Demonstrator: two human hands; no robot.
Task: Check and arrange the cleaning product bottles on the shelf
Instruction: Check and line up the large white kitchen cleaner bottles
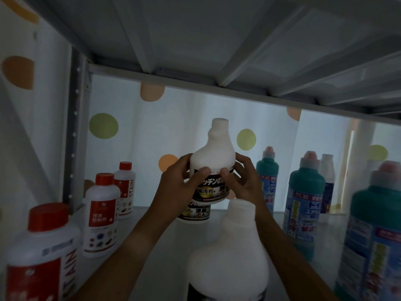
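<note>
White bottle [213, 157] with black label lifted above shelf [152, 246], mid-bay. Left hand [180, 187] grasps its left side, thumb on label top; right hand [240, 181] grasps right side. Twin bottle [195, 213] stands on shelf behind, partly hidden; third white bottle [230, 253] nearest camera. Red-capped bottles [101, 213] in row at left. Teal bottles [303, 196] at right. Spotted curtain [217, 109] behind.

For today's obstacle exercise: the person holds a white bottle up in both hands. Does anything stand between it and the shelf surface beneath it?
Yes. Another black-labelled white bottle stands on the shelf right under the held bottle, which the left hand and right hand grip.
</note>
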